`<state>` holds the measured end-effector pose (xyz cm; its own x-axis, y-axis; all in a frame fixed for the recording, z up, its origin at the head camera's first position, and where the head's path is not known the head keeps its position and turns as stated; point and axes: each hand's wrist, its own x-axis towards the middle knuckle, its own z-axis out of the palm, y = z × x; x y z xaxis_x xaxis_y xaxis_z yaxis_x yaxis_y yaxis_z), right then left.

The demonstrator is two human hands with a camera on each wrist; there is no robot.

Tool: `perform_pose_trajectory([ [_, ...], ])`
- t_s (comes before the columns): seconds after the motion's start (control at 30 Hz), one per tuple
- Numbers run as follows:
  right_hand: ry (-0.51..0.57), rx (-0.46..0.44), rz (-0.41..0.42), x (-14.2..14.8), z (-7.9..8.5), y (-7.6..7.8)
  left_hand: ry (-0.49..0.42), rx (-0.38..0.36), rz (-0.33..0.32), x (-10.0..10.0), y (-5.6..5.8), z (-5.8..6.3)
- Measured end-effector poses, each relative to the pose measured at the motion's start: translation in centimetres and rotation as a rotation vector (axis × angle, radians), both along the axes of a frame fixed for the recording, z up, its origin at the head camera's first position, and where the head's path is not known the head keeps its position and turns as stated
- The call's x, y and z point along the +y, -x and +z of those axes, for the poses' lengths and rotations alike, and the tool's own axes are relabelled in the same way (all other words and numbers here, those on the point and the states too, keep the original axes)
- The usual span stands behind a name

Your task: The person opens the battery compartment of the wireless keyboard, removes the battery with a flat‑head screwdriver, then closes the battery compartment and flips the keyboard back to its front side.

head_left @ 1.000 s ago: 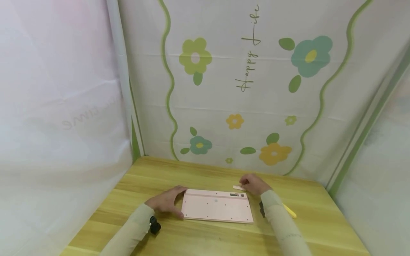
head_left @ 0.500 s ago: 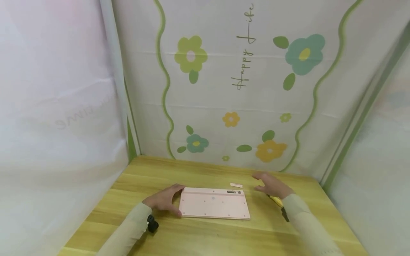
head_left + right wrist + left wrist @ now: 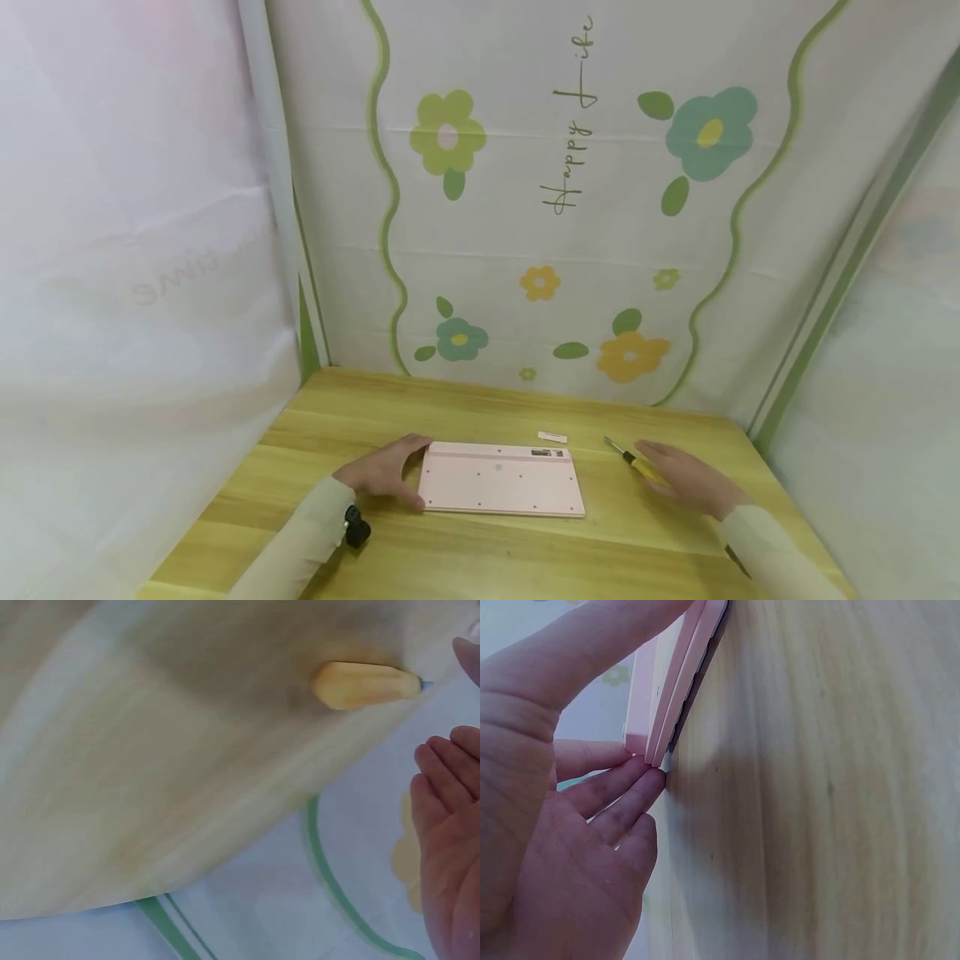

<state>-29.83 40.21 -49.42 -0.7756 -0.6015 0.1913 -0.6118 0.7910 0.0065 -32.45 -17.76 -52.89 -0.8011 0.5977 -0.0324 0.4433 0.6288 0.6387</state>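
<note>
Screwdriver (image 3: 637, 465) on table (image 3: 465, 567), right of keyboard (image 3: 502, 489); I read long axis slanting, tip away and left, handle toward right hand (image 3: 693, 479) (nearer one), fingers loosely extended, holding nothing. Left hand (image 3: 382, 472) grips keyboard's left end, thumb opposite fingers.

I logged the tabletop (image 3: 465, 562) as yellow with streaked wood grain. My keyboard (image 3: 501, 485) was pale pink, dotted dark; the small strip (image 3: 552, 437) nearer the tabletop's far edge was a whitish pink. Toward the right edge, my screwdriver (image 3: 630, 458) showed yellow and black. My sleeves (image 3: 296, 537) were cream. Beyond the far edge, white cloth (image 3: 487, 225) carried green, teal and orange flowers (image 3: 710, 133).
</note>
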Motion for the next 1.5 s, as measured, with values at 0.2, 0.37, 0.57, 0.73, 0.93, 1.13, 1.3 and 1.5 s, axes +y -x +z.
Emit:
perform_pose_trajectory([
  [0.2,0.02,0.0,-0.008,0.9,-1.9,-0.6,0.009,-0.007,0.004,0.1,-0.1,0.2],
  [0.37,0.029,-0.055,-0.025,0.9,-2.7,-0.5,0.012,-0.003,0.003,0.1,-0.2,0.3],
  [0.57,0.135,-0.085,-0.043,1.0,-3.4,0.2,0.0,-0.006,0.006,0.0,-0.3,0.3],
  [0.73,0.246,-0.072,-0.042,0.8,-3.6,0.7,0.0,-0.005,0.008,0.1,-0.4,0.4],
  [0.93,0.328,-0.088,-0.128,0.3,-3.8,0.7,-0.002,-0.009,0.012,0.1,-0.4,0.4],
  [1.13,0.429,-0.144,-0.179,-0.3,-3.9,0.3,-0.007,-0.015,0.011,0.1,-0.5,0.2],
  [1.3,0.499,-0.149,-0.219,-0.8,-3.6,0.0,-0.015,-0.017,0.008,0.1,-0.4,0.2],
  [1.5,0.539,-0.125,-0.241,-1.2,-2.7,-0.2,-0.014,-0.016,0.008,0.0,-0.3,0.2],
])
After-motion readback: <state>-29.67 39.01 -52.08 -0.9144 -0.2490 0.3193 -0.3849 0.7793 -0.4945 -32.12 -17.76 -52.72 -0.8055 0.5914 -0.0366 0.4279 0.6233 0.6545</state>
